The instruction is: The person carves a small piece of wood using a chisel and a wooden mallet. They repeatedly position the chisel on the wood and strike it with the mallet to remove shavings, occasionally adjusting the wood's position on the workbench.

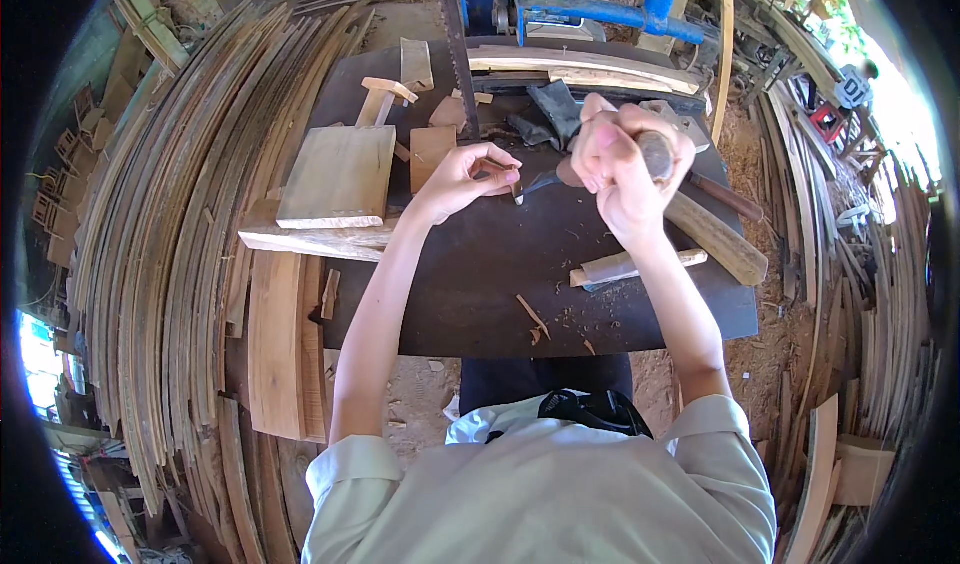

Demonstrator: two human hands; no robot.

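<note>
In my left hand (462, 180) a small brown piece of wood (516, 188) is pinched between thumb and fingertips, above the dark tabletop (470, 274). My right hand (625, 174) is closed around a wooden-handled blade (543, 181); whether it is a knife or a chisel I cannot tell. The round end of its handle (656, 154) shows beside my thumb. Its blade points left toward the small piece, close to it; contact is unclear. Under my right forearm lies a narrow wooden tool or offcut (635, 266). Shavings (535, 319) are scattered near the front edge.
A square board (338, 176) rests on a thicker plank at the left of the table. A thick wooden bar (715, 239) and a tool handle (727, 196) lie right. Behind stand a saw blade (455, 54) and a blue metal frame (610, 14). Long planks (170, 224) flank the left.
</note>
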